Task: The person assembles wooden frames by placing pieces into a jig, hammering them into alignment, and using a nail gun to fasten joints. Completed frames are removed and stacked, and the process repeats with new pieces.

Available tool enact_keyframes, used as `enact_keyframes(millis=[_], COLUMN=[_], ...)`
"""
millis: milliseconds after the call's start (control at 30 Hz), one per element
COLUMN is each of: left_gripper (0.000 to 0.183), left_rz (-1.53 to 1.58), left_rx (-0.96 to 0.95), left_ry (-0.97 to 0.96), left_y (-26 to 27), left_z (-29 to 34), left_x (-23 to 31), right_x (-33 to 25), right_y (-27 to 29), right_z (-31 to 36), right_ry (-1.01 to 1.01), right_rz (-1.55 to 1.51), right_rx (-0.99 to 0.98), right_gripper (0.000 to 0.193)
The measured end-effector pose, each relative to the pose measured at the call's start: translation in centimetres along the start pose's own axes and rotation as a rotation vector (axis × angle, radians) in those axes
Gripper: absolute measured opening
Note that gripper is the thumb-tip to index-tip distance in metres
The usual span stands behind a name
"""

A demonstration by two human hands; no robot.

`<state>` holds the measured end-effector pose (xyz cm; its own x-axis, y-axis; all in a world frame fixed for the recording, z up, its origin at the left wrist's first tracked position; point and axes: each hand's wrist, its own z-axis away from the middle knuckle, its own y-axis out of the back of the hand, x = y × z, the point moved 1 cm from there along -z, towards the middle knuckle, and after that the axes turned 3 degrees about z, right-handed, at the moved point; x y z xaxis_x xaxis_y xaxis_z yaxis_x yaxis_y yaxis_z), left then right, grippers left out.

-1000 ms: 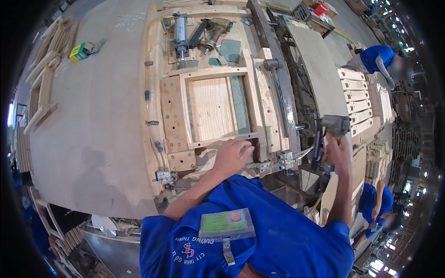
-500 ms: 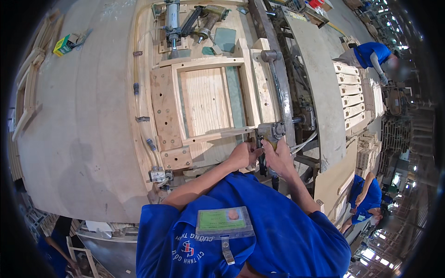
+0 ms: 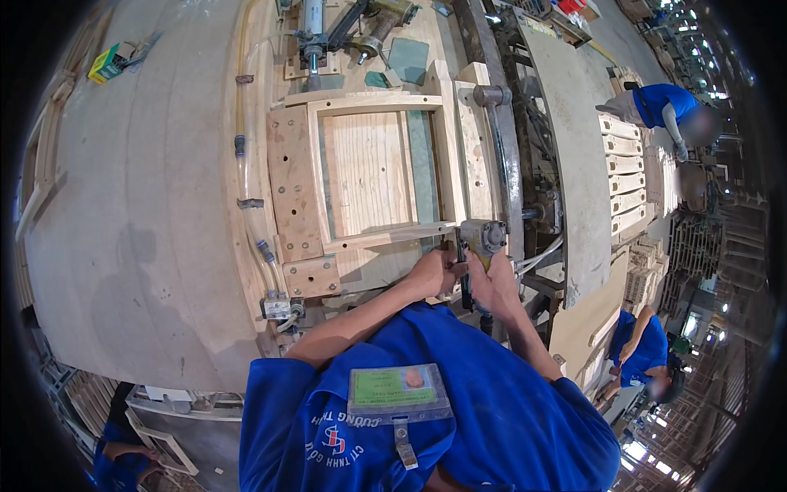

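Note:
My right hand (image 3: 495, 289) is wrapped round the grip of a pneumatic nail gun (image 3: 484, 235), held at the near right corner of a rectangular wooden frame (image 3: 379, 105). Close beside the gun's magazine is my left hand (image 3: 432, 274), its fingers curled together. Whatever those fingers hold, if anything, is hidden. The frame lies flat in a wooden jig, against a drilled block (image 3: 288, 184) on its left side. Through its opening show a pale board and a greenish strip.
An air cylinder (image 3: 312, 37) and a second nail gun (image 3: 381, 29) lie beyond the frame. A metal bar (image 3: 498, 135) runs along the jig's right. Stacked wooden parts (image 3: 623, 176) stand further right, near two co-workers. Another co-worker handles a small frame (image 3: 168, 447) at lower left.
The whole view has shifted slightly. My hands and the nail gun stay at the frame's near right corner. At lower left, a co-worker's arms have come further into view.

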<state>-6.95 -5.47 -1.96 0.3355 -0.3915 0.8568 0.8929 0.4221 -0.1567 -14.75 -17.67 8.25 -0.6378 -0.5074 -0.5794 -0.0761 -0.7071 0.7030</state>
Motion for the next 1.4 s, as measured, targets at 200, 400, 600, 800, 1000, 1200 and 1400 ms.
enact_keyframes(millis=[200,400,600,800,1000,1200,1400], left_gripper=[0.035,0.041,0.039,0.032,0.03,0.03,0.033], left_rz=[0.078,0.005,0.106,0.043,0.003,0.049,0.114], left_rx=[0.011,0.186,0.533,0.684,0.689,0.698,0.646], left_ry=[0.012,-0.054,-0.255,-0.198,-0.143,-0.184,-0.191], left_y=[-0.2,0.9,4.4,9.6,11.3,11.7,11.9], left_z=[0.3,0.2,-4.8,-10.1,-12.0,-12.0,-11.8], left_x=[0.2,3.3,7.5,10.9,10.2,9.6,10.1], right_x=[-1.1,-2.9,-7.1,-10.7,-11.7,-12.2,-12.4], right_y=[0.5,2.7,4.5,4.0,2.9,2.1,2.6], right_z=[0.1,-1.9,-11.4,-20.7,-23.0,-23.3,-23.3], right_ry=[0.126,-0.129,0.046,0.143,0.085,0.051,0.125], right_rz=[0.083,-0.244,-0.258,-0.09,-0.277,-0.248,-0.226], right_rx=[0.024,-0.038,0.083,0.223,0.16,0.186,0.165], right_gripper=[0.03,0.034,0.041,0.041,0.023,0.026,0.029])
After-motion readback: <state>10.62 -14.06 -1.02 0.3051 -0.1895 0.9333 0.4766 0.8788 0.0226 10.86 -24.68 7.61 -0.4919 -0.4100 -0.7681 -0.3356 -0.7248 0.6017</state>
